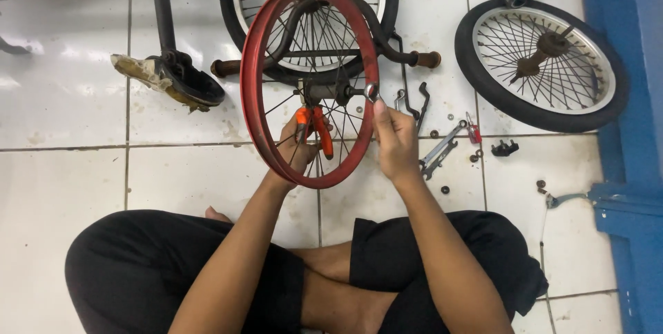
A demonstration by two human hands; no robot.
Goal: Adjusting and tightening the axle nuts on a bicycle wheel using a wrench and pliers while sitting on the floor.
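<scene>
A red bicycle wheel rim [257,64] with thin spokes stands upright on edge in front of me, its hub [330,91] at the centre. My left hand [297,146] reaches through the spokes and grips orange-handled pliers [314,127] just below the hub. My right hand [394,137] holds a small metal wrench [373,92] against the right end of the hub axle. I sit cross-legged in black shorts on the white tiled floor [69,168].
A bicycle frame with a tyred wheel [311,2], a handlebar with brown grips [428,60] and a worn saddle [173,78] lie behind. Another tyred wheel [542,64] lies at right. Wrenches [442,151], nuts and small parts are scattered nearby. A blue stand [628,168] borders the right.
</scene>
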